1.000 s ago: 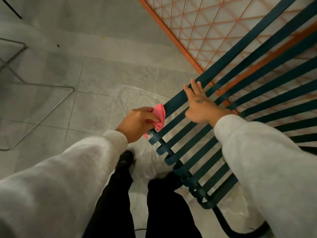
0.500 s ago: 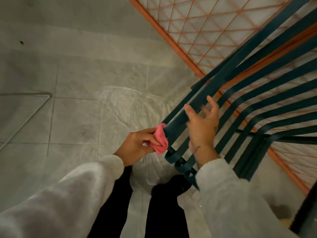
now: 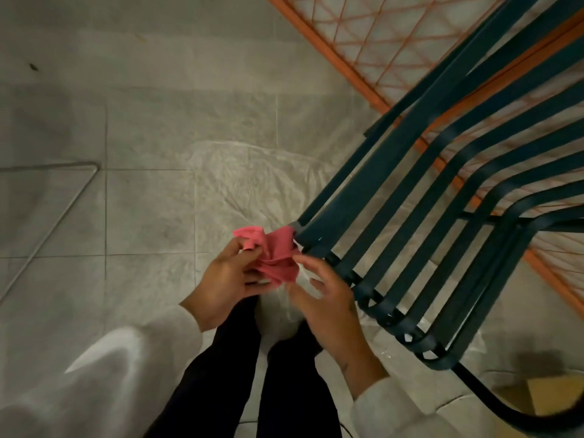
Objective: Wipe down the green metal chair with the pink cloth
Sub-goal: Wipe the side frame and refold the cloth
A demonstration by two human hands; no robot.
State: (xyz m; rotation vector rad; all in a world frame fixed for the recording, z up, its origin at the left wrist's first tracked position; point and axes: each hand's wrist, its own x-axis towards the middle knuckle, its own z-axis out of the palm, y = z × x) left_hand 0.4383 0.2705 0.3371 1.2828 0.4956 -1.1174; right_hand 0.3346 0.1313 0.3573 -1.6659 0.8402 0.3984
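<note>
While bunched, cloth (image 3: 278, 259) in left hand (image 3: 227, 279)

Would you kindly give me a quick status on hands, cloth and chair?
Left hand grips pink cloth, bunched. Right hand touching its edge, grip unclear. Green chair beside it, no hand on it. Nothing blocking the slats.

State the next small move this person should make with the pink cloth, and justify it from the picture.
Probably smooth the pink cloth into a flat pad in the left hand, ready to wipe. It is crumpled between that hand and the right hand, held up beside the slat ends of the green chair, and neither hand touches the chair.
</note>
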